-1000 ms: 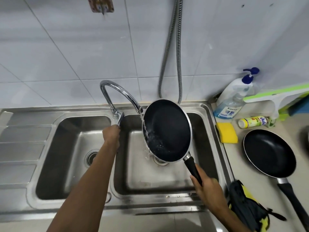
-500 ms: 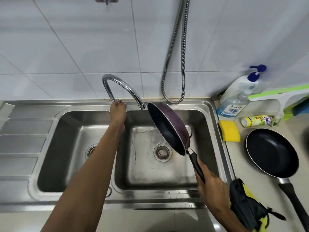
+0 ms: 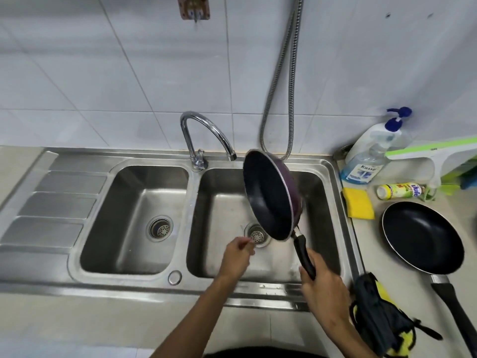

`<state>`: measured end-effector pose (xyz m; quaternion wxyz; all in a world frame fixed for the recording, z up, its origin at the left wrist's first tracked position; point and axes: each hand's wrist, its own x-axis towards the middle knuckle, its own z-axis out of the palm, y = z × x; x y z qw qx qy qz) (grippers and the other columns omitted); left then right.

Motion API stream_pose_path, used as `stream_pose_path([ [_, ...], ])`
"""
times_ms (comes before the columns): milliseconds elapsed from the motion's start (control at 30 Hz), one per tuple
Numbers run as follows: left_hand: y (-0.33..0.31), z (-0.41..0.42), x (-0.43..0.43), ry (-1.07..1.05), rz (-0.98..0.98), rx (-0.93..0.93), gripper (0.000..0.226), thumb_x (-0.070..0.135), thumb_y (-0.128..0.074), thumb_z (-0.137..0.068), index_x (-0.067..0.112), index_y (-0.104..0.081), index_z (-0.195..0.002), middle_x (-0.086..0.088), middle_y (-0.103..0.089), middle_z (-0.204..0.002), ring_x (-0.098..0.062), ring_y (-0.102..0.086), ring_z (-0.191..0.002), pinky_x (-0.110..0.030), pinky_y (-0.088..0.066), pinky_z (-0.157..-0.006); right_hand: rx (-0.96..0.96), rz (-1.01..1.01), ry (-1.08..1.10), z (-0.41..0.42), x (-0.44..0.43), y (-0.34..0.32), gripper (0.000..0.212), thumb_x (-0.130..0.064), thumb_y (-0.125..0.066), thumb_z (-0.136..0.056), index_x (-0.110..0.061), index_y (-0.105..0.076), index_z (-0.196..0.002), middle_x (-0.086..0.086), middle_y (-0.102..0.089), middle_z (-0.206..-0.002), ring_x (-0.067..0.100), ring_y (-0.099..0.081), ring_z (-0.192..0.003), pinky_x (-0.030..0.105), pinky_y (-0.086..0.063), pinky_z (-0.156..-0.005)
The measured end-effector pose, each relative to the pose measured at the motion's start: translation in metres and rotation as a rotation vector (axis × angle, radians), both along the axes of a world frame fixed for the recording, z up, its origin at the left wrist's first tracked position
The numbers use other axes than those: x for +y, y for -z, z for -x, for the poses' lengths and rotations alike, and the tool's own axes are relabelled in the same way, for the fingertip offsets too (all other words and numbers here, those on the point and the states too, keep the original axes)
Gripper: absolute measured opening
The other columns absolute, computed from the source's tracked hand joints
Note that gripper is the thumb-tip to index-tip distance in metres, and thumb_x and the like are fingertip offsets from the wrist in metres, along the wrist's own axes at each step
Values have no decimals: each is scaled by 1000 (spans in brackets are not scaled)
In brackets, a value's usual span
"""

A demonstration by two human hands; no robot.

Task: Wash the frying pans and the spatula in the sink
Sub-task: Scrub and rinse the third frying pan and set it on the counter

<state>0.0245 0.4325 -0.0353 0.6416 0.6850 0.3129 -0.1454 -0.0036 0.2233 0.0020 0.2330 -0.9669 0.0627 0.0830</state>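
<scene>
My right hand [image 3: 324, 285] grips the black handle of a small frying pan [image 3: 268, 195] with a dark inside and a purple outside. The pan is tilted steeply on edge over the right basin [image 3: 224, 210] of the steel double sink. My left hand [image 3: 236, 257] hovers over that basin near its drain [image 3: 256, 235], fingers loosely curled, holding nothing. A second, larger black frying pan [image 3: 422, 236] lies flat on the counter to the right. No water runs from the tap [image 3: 206, 130]. No spatula is in view.
A yellow sponge [image 3: 358, 202], a small lying bottle [image 3: 400, 190], a blue-pump soap bottle [image 3: 371, 156] and a green-white squeegee [image 3: 436, 153] crowd the right counter. A dark and yellow cloth [image 3: 382, 319] lies at the counter's front. The left basin [image 3: 136, 218] and drainboard [image 3: 51, 208] sit left.
The water stopped. My left hand left the tap lever and came down over the right basin. The pan turned from facing me to steeply on edge.
</scene>
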Motion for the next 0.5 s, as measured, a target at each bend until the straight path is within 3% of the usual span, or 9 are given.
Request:
stream_pose_path([
  [67,-1,18,-26,120,93,64,15,29,-58,-102,20,-69,-104,-2,-76,-107,-15,-73,-93,-27,-53,-74,34,-111,42,0,7,1,47,-34,-66,-94,-34,-47,-138,2,-76,-97,30,-72,-89,38,-56,-73],
  [133,-5,28,-47,187,229,127,35,47,-56,-101,18,-72,-110,3,-79,-104,-12,-75,-91,-27,-55,-73,50,-219,61,0,14,0,36,-32,-60,-97,-28,-51,-131,4,-76,-101,30,-70,-94,41,-56,-79],
  [267,-16,30,-71,84,548,182,53,65,-55,-94,21,-79,-108,-6,-78,-105,-21,-73,-99,-38,-58,-85,142,-440,101,5,25,-4,16,-27,-42,-101,-34,-52,-112,5,-72,-99,26,-68,-93,47,-57,-83],
  [400,-29,22,-83,-52,609,242,50,61,-69,-88,13,-77,-95,-13,-77,-98,-27,-76,-95,-39,-59,-82,140,-513,115,15,33,-4,21,-27,-37,-101,-34,-57,-102,0,-67,-94,20,-66,-87,46,-59,-76],
  [500,-31,25,-90,-231,483,245,54,50,-80,-83,-2,-72,-95,-17,-78,-87,-31,-78,-83,-41,-64,-70,150,-572,116,23,35,-3,23,-35,-37,-104,-35,-59,-98,-4,-68,-85,14,-68,-78,45,-61,-71],
])
